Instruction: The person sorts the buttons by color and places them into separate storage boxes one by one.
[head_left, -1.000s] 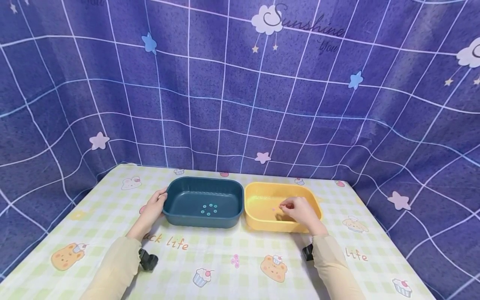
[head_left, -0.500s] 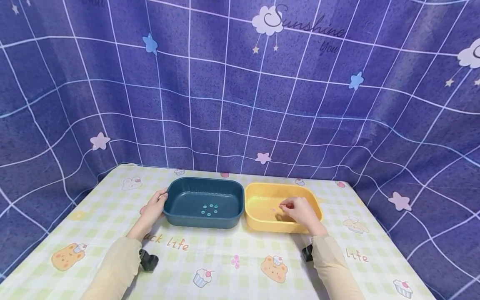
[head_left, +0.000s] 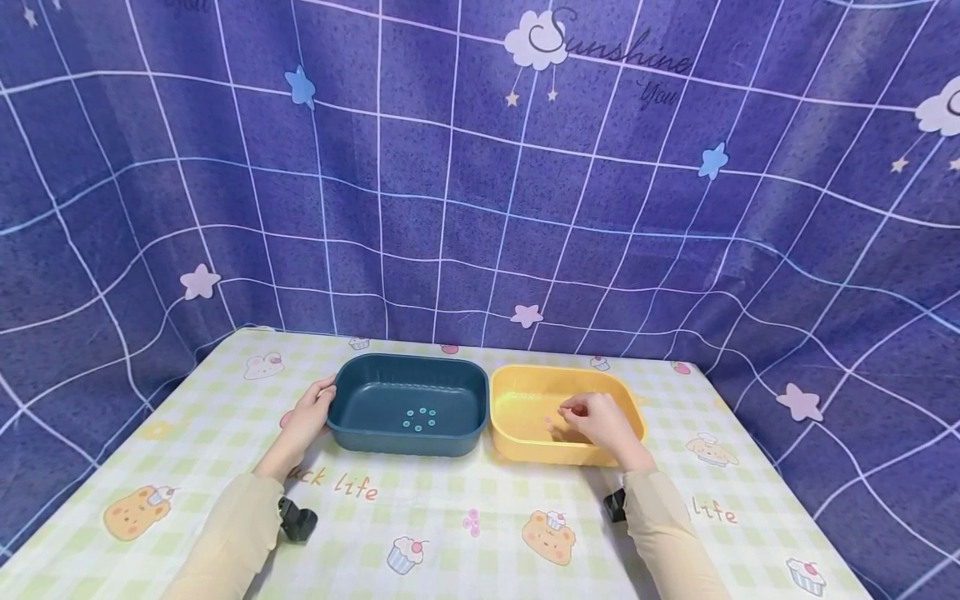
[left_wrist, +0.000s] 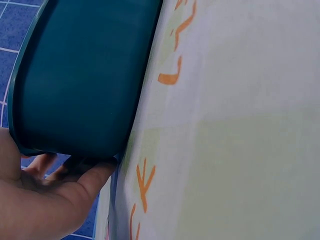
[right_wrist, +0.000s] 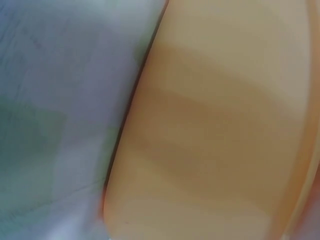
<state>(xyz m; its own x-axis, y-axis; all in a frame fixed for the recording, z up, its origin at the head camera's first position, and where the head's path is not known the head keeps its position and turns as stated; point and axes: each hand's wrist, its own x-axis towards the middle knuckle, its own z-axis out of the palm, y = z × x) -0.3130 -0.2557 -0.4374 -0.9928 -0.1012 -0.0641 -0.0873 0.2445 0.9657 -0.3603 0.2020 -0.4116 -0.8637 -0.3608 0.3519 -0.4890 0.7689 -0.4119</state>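
Observation:
A dark teal bin (head_left: 360, 443) stands on the left, with several small, round teal pieces (head_left: 417, 428) lying in a ring on its floor. My left hand (head_left: 306, 417) grips its left end. In the left wrist view the thumb (left_wrist: 97, 177) presses low on the end wall and the fingers reach behind it. Inside the yellow bin (head_left: 525, 450) on the right, my right hand (head_left: 602, 421) has thumb and fingers pinched together close above the floor. Small pink pieces (head_left: 548, 420) lie beside those fingertips. I cannot tell whether a small piece is between them.
The two bins stand side by side on a green-and-white checked tablecloth (head_left: 435, 508). Behind the table hangs a purple-blue curtain (head_left: 480, 250) with white grid lines. Black wrist mounts (head_left: 298, 522) sit under both sleeves.
Slightly more pink shows beside the right fingertips than before. Both hands and both bins stay almost where they were.

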